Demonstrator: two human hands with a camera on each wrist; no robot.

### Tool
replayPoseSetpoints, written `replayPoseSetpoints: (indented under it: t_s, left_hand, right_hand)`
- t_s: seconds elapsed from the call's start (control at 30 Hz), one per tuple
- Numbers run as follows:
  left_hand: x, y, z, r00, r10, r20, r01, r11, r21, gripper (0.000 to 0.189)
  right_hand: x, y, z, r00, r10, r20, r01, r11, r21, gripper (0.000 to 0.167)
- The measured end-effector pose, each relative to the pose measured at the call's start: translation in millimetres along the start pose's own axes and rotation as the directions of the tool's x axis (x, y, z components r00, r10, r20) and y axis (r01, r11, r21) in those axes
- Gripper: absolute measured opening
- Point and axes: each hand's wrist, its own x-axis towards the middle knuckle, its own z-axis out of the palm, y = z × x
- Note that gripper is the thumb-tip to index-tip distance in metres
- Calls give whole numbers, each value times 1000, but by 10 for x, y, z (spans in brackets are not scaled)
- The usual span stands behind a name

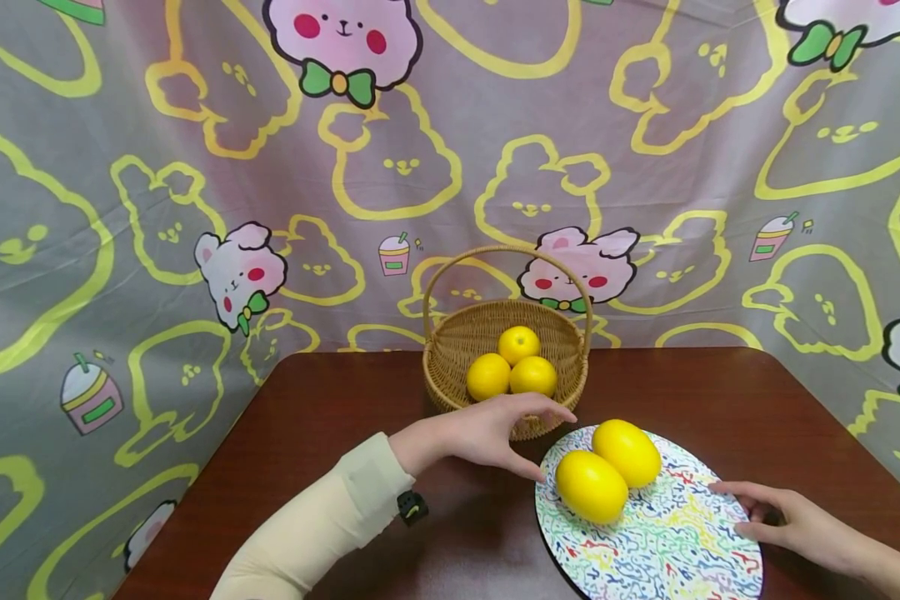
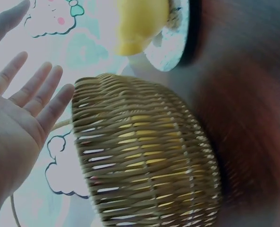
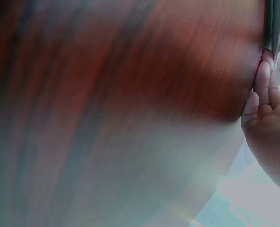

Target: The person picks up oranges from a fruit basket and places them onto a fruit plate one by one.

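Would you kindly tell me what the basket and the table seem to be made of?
Basket: probably wicker or rattan, with a satin finish, judging by its woven brown strands. Table: wood or laminate, reddish, somewhat glossy; dark grain streaks show.

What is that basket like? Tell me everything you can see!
The basket is woven from golden-brown strands that look like wicker, with a thicker rim and a tall, arched handle standing up over its rounded bowl. It sits upright on the dark reddish-brown table, toward the far side. Three yellow fruits lie inside, and their colour shows through little gaps in the weave. The left hand is in front of its lower part, hiding some of it; I can't tell whether they touch.
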Motion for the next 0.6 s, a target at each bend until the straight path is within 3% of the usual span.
replayPoseSetpoints:
  t_s: [0.4,0.6]
  left_hand:
    - [44,-3,-245,996,-11,-88,8,999,-40,68]
    - [78,-79,-370,989,-71,-132,66,997,-37,65]
  right_hand:
    - [3,12,5,1000,17,-1,-17,1000,15,50]
    - [4,43,0,1000,-14,-6,14,1000,3,47]
